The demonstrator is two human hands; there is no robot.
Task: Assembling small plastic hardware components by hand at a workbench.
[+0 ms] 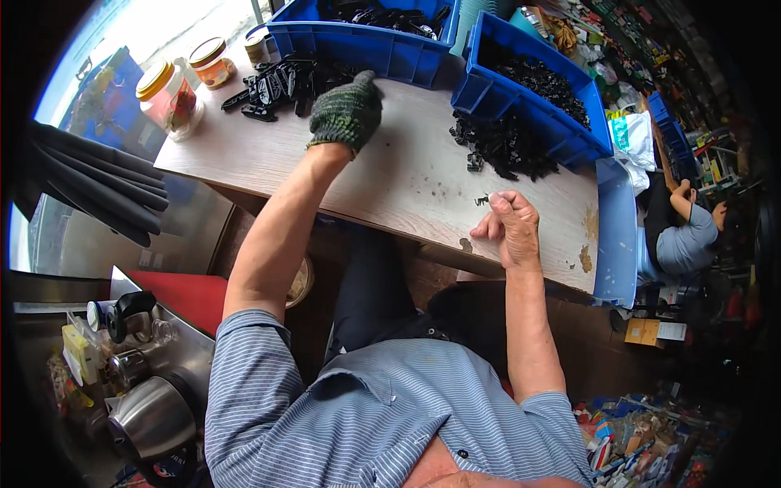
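Note:
My left hand (348,112), in a dark green knitted glove, reaches over the edge of a pile of black plastic parts (281,85), long and flat in shape. Its back faces up and the fingers are mostly hidden beneath it. Bare and nearer to me, my right hand (512,224) pinches a small black plastic piece (482,200) between thumb and finger, just above the table's front part. Beyond it, a heap of small black plastic pieces (504,146) lies against a blue bin (533,98).
A second blue bin (366,50) with black parts stands at the back of the wooden table (407,171). Jars with lids (169,93) line the left end. Lower left, a steel kettle (159,415) sits on a counter. Another person (687,236) is at far right.

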